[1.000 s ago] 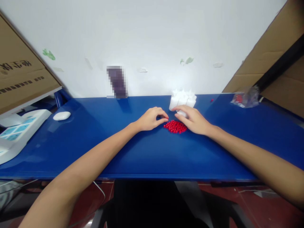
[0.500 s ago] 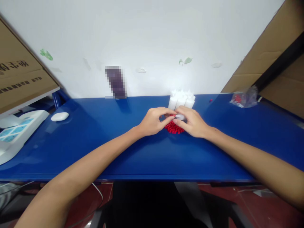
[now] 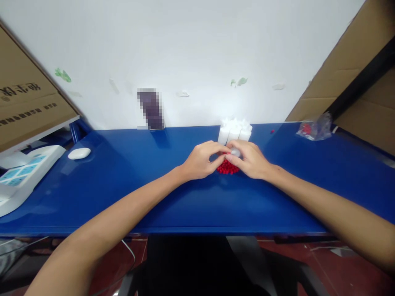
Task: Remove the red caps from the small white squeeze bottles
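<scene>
A small heap of red beads (image 3: 226,167) lies on the blue table (image 3: 123,185), partly hidden by my hands. My right hand (image 3: 251,160) is closed on a small white bottle (image 3: 235,152) held just above the heap. My left hand (image 3: 200,161) meets it fingertip to fingertip, pinched at the bottle's end; what the pinch holds is too small to make out. Behind them stands a cluster of several white bottles (image 3: 234,130).
A white mouse (image 3: 79,153) and a white device with blue keys (image 3: 21,174) lie at the left. A clear bag with red beads (image 3: 314,128) sits at the right rear, a stray red bead (image 3: 272,131) near it. Cardboard boxes (image 3: 24,102) flank both sides.
My left hand came off the table and moved right to meet my right hand. My right hand lifted the white bottle over the beads, and both hands now cover part of the heap.
</scene>
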The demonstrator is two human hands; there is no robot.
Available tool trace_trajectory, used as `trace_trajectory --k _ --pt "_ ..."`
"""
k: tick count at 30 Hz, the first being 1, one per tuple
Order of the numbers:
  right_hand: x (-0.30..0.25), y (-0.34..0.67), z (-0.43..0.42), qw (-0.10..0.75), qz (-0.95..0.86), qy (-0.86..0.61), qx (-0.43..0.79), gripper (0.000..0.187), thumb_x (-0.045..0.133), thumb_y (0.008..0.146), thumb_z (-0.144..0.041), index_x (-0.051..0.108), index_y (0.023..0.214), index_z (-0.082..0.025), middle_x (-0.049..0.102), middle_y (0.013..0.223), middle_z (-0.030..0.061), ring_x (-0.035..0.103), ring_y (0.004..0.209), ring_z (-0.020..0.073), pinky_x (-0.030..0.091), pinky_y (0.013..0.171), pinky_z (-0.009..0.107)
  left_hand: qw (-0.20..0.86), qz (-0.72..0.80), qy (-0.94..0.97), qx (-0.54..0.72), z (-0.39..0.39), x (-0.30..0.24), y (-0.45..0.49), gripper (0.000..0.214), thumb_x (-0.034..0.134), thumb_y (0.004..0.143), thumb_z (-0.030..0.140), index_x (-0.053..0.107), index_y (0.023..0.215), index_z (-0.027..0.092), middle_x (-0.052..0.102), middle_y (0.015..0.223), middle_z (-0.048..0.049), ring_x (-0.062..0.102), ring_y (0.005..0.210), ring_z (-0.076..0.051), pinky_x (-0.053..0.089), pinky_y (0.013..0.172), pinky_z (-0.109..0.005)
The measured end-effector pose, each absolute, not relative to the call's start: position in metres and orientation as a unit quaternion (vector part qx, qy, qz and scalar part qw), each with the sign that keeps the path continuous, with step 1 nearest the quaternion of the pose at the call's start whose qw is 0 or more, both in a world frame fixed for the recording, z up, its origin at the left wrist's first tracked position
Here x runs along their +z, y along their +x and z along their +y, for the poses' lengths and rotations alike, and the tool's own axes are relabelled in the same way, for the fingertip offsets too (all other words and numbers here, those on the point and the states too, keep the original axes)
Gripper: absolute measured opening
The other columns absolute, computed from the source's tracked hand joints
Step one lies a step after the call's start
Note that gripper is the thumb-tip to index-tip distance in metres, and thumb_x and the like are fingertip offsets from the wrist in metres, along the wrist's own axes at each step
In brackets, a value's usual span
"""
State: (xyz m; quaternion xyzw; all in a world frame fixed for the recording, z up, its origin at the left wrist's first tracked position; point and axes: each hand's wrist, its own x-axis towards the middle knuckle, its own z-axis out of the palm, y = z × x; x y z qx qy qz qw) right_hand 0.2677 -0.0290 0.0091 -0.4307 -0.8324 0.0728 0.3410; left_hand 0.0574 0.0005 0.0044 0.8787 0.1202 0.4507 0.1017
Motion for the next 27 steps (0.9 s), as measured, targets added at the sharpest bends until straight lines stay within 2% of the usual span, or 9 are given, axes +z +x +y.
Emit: trace_trajectory --k 5,14,18,27 --pt "0.009 0.268 -0.029 0.321 -0.832 -0.446 0.081 0.048 0.044 0.096 -0.064 0.059 0.082 -0.021 0.064 0.074 0.002 0.057 0.067 0.0186 0.035 0.063 0.03 0.085 0.114 0.888 0.437 0.001 0.004 0.057 0.013 0.056 0.097 0.017 0.069 0.102 0.016 0.077 0.095 -0.0049 0.067 0.081 -0.014 0.053 0.076 -0.029" --pt "0.018 0.26 -0.04 0.323 -0.835 -0.444 0.05 0.043 0.042 0.099 -0.054 0.047 0.072 -0.021 0.054 0.062 -0.0012 0.047 0.056 0.0137 0.027 0.057 0.029 0.075 0.103 0.88 0.457 -0.001 0.007 0.059 0.012 0.057 0.096 0.016 0.068 0.101 0.017 0.076 0.092 -0.0039 0.065 0.079 -0.014 0.053 0.075 -0.029" --pt "0.021 0.256 -0.045 0.329 -0.831 -0.441 0.088 0.041 0.04 0.099 -0.05 0.047 0.071 -0.021 0.052 0.059 -0.0023 0.046 0.054 0.0131 0.027 0.056 0.029 0.084 0.097 0.877 0.462 -0.003 0.008 0.059 0.012 0.058 0.095 0.016 0.068 0.101 0.017 0.075 0.089 -0.0037 0.066 0.077 -0.013 0.053 0.073 -0.027" --pt "0.024 0.254 -0.047 0.323 -0.829 -0.446 0.101 0.042 0.038 0.101 -0.048 0.06 0.078 -0.019 0.062 0.066 0.0009 0.054 0.06 0.0158 0.029 0.059 0.03 0.159 0.108 0.866 0.462 -0.006 0.008 0.061 0.012 0.058 0.095 0.017 0.069 0.101 0.016 0.073 0.084 -0.0029 0.063 0.069 -0.01 0.052 0.067 -0.023"
